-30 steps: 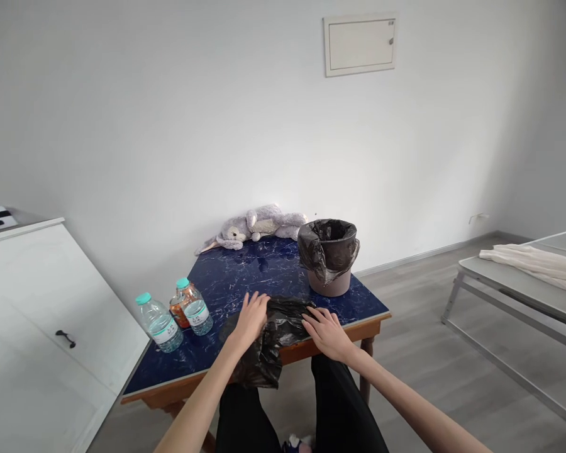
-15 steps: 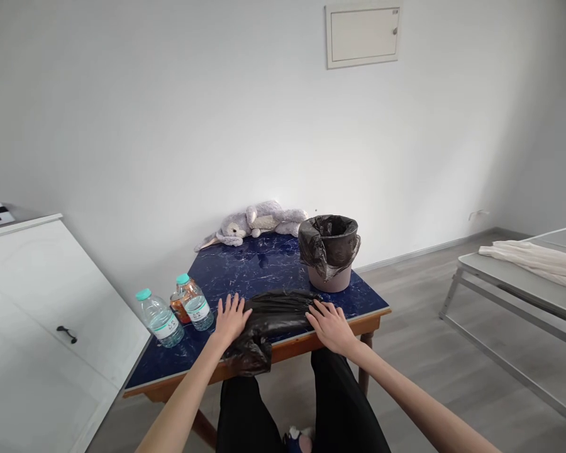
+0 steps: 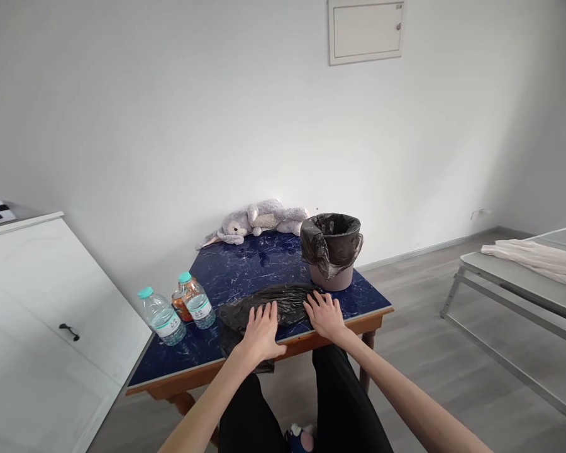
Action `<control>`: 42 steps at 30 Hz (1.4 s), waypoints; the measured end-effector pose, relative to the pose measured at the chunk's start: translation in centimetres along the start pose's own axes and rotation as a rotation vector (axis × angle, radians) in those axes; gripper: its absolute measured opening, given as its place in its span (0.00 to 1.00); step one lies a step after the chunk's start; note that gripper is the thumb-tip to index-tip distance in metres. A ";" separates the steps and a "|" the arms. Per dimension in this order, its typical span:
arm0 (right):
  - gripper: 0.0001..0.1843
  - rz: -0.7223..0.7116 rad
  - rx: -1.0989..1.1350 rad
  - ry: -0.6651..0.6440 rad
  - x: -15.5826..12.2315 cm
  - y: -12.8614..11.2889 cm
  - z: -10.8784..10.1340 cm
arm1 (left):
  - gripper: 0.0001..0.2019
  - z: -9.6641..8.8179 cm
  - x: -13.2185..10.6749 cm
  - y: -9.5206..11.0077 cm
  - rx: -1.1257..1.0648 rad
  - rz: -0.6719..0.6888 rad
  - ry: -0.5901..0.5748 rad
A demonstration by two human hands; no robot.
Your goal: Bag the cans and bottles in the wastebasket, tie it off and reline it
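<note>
A crumpled black plastic bag (image 3: 283, 301) lies along the front edge of the blue marbled table (image 3: 245, 267), part of it drooping over the edge. My left hand (image 3: 263, 332) rests on the bag's front middle with fingers spread out. On the bag's right end lies my right hand (image 3: 325, 314), its fingers also extended and apart. Just behind that hand stands a small bin (image 3: 332, 278) lined with another black bag (image 3: 332, 245) folded over its rim.
Two water bottles (image 3: 163, 318) with teal caps and an orange can (image 3: 182, 307) stand at the table's left. A grey plush rabbit (image 3: 259, 221) lies along the back by the wall. A white cabinet (image 3: 38, 314) is at left; a folding table (image 3: 523, 277) with white cloth at right.
My left hand has slid right from the bag's left part toward its middle. The right hand has stayed nearly in place, on the bag's right end.
</note>
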State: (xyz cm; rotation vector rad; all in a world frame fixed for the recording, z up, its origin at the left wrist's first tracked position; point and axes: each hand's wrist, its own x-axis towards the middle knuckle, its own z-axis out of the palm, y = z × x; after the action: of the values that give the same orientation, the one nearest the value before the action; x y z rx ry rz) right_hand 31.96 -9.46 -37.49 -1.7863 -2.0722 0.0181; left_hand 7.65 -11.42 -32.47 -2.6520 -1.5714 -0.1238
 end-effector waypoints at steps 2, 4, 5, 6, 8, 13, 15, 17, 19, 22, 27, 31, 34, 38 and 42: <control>0.33 0.002 0.002 0.006 -0.2 0.2 0.1 | 0.46 0.2 -1.4 -1.4 0.023 -0.056 -0.012; 0.32 0.008 0.005 0.016 -0.4 0.3 0.2 | 0.39 -0.5 -2.3 -2.8 0.055 -0.107 0.017; 0.32 0.012 0.008 0.021 -0.5 0.2 0.3 | 0.36 -1.2 -2.4 -3.3 0.074 -0.125 0.045; 0.33 0.018 0.012 0.028 -0.5 0.1 0.4 | 0.34 -2.2 -2.5 -3.6 0.092 -0.135 0.078; 0.33 0.032 0.019 0.041 -0.7 -0.2 0.5 | 0.32 -4.5 -2.3 -3.4 0.127 -0.133 0.160; 0.34 0.062 0.037 0.073 -1.9 -0.2 1.0 | 0.30 -8.7 -3.1 -0.4 0.199 0.116 0.560; 0.34 0.053 0.045 0.096 -2.8 0.4 1.1 | 0.30 -8.5 -4.7 0.0 0.198 0.226 0.602; 0.33 0.031 0.045 0.117 -3.8 1.2 0.8 | 0.27 -7.5 -6.7 -0.6 0.177 0.273 0.533; 0.33 0.009 0.044 0.128 -4.7 1.9 0.2 | 0.24 -6.4 -8.5 -1.8 0.138 0.267 0.425; 0.33 -0.023 0.070 0.154 -5.5 2.1 -1.1 | 0.17 -5.9 -9.7 -2.8 0.071 0.192 0.355; 0.33 -0.182 0.130 0.165 -4.3 -0.1 -2.4 | 0.15 -6.8 -6.4 0.1 -0.026 0.096 0.453; 0.33 -0.261 0.126 0.121 -2.0 -1.7 -1.5 | 0.22 -5.2 -2.2 2.4 -0.069 0.124 0.328; 0.33 -0.245 0.095 0.075 -0.9 -1.7 -0.4 | 0.26 -3.2 -0.8 1.9 0.001 0.044 0.230; 0.31 -0.283 0.094 0.038 -0.7 -1.4 0.4 | 0.31 -1.8 -0.5 0.8 0.046 -0.038 0.248; 0.31 -0.301 0.107 0.059 -0.2 -1.8 0.7 | 0.30 -0.7 1.5 0.6 0.025 -0.014 0.256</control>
State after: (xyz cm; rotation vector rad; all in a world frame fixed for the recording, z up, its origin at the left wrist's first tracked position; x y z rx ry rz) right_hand 30.03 -9.78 -37.65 -1.3831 -2.2307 -0.0078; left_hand 8.85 -10.46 -31.63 -2.4877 -1.4987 -0.4229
